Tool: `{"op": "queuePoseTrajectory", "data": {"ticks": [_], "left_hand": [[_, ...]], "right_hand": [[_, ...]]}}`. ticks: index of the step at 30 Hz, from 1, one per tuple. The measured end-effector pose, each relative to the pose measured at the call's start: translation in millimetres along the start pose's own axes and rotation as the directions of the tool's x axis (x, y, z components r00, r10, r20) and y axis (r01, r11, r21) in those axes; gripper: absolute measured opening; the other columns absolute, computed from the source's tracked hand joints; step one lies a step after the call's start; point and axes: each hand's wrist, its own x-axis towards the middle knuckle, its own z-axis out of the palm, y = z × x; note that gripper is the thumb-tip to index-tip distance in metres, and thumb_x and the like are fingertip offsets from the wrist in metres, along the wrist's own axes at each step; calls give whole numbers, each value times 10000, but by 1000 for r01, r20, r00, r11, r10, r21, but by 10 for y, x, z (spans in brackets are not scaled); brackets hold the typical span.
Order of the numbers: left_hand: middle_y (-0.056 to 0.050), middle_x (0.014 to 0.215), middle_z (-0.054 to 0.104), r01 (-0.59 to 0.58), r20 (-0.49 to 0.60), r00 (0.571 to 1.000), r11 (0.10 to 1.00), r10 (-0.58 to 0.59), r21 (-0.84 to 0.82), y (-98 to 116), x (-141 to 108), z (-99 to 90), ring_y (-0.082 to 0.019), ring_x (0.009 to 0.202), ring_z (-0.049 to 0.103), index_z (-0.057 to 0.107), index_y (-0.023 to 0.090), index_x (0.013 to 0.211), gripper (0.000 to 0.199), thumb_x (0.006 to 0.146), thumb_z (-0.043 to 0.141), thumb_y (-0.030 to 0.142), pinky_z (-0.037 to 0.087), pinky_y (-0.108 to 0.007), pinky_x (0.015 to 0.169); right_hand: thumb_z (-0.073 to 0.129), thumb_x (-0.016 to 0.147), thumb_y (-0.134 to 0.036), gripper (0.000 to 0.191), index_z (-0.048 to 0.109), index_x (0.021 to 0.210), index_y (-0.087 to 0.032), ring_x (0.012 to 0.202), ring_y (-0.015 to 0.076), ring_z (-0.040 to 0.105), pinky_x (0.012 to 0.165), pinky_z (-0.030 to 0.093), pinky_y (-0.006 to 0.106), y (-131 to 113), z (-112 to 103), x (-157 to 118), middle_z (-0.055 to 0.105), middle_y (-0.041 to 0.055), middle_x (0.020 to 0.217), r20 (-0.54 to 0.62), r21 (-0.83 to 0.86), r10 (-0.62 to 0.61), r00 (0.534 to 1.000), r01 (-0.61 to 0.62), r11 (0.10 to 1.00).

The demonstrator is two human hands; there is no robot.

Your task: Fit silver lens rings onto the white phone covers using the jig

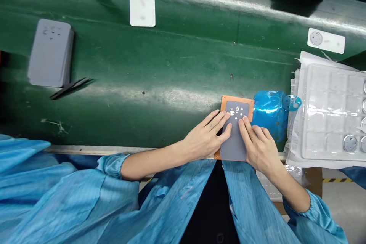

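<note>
A grey phone back panel (235, 137) with small holes at its upper end lies on an orange fixture plate (228, 98) at the table's front edge. My left hand (207, 137) rests on the panel's left side, fingers stretched out and apart, their tips near the holes. On the right side, my right hand (261, 146) lays its index and middle fingertips on the panel; its other fingers are slightly bent and its thumb is hidden. Both hands press on the panel from above. Beside the fixture lies a shiny blue film sheet (270, 112) with round spots.
Grey panels (48, 57) are stacked at left, with black tweezers (71, 88) by them. White panels (142, 11) (331, 42) with round camera parts lie at the back. A clear compartment tray (326, 114) holding several round parts sits on white sheets (294, 152) at right.
</note>
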Motion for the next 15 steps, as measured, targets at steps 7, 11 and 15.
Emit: {"op": "queuePoseTrajectory", "data": {"ticks": [7, 11, 15], "left_hand": [[-322, 1501, 478, 18, 152, 988, 992, 1, -121, -67, 46, -125, -463, 1458, 412, 551, 32, 1345, 548, 870, 676, 275, 342, -619, 1208], [-207, 1556, 477, 65, 180, 984, 941, -5, -333, -320, 85, -270, -411, 1527, 318, 488, 155, 1455, 657, 883, 739, 357, 346, -591, 1217], [-138, 1518, 544, 158, 34, 984, 766, -175, -623, -478, 323, -486, -300, 1462, 465, 477, 193, 1466, 646, 887, 755, 265, 435, -450, 1186]], "right_hand": [[472, 913, -149, 603, 458, 1490, 25, 1206, 351, 574, 980, 476, 487, 71, 50, 23, 497, 259, 1532, -54, 35, -49, 997, 51, 998], [439, 970, -103, 508, 542, 1466, -103, 1299, 325, 583, 1039, 514, 496, 135, 47, -6, 615, 191, 1440, -221, 215, -20, 975, 69, 974], [506, 1003, -174, 420, 625, 1400, -249, 1243, 289, 659, 1037, 562, 490, 155, -2, -47, 696, 106, 1341, -430, 713, 292, 855, 123, 690]]}}
